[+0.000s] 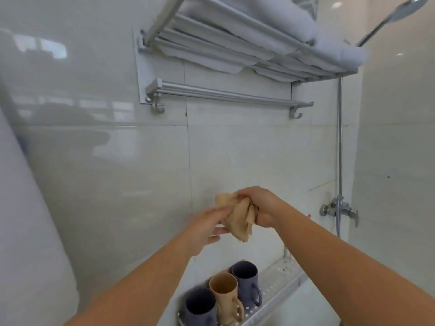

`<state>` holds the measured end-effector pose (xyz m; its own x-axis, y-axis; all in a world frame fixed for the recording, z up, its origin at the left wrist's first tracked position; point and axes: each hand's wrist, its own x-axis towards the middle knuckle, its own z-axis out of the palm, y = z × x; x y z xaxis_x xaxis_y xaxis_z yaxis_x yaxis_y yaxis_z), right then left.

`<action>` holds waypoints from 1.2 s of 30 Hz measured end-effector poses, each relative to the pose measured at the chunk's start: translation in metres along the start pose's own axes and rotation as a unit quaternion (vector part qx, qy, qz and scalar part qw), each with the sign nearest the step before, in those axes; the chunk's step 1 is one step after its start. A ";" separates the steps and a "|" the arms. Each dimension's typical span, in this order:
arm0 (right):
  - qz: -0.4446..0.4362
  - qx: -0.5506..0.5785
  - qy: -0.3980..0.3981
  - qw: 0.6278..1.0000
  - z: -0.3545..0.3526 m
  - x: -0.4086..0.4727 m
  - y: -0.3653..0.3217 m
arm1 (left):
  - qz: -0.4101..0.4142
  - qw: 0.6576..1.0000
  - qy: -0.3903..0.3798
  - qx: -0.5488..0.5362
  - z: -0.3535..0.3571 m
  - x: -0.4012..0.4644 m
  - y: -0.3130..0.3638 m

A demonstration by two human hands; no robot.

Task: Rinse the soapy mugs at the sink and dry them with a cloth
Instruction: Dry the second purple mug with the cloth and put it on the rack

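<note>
Basically both hands clamped the tan cloth [237, 217]: right hand [256, 205] bunching, left hand [207, 227] pinching at 9 o'clock, probably wringing; mugs [223, 295] shelved at 6 o'clock.

Cloth [237, 220]: tan woven fabric, soft, crumpled, matt. Mugs, two grey-blue [244, 277] [200, 307], one tan [224, 292]: smooth, matt, plastic-looking. Shelf [282, 278] under them: perforated bright metal. Wall tiles [117, 172]: glossy, reflective. Towel rack [226, 95]: brushed silver metal. Folded towels [270, 22]: white terry, fuzzy. Shower mixer [340, 208]: polished chrome.

Both hands [207, 228] [257, 208] gripping tan cloth [237, 220], three mugs [223, 295] seemingly upright on shelf [280, 281]
</note>
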<state>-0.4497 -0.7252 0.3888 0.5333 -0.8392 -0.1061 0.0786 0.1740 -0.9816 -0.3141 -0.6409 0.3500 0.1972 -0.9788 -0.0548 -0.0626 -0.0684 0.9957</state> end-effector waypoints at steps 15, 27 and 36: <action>-0.206 -0.126 -0.122 0.963 0.081 -0.087 -0.177 | 0.275 0.910 0.245 0.189 -0.070 -0.106 0.223; -0.390 -0.266 0.161 0.867 0.100 -0.021 -0.220 | 0.245 0.740 0.409 0.473 -0.064 -0.062 0.259; -0.343 -0.477 0.249 0.770 0.106 0.011 -0.220 | 0.228 0.763 0.426 0.429 -0.077 -0.051 0.266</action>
<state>-0.3721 -0.7185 0.6205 0.2345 -0.6998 0.6748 -0.5831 -0.6566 -0.4784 -0.2657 -0.5941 0.6235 0.5046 -0.4832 0.7155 -0.8607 -0.2161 0.4610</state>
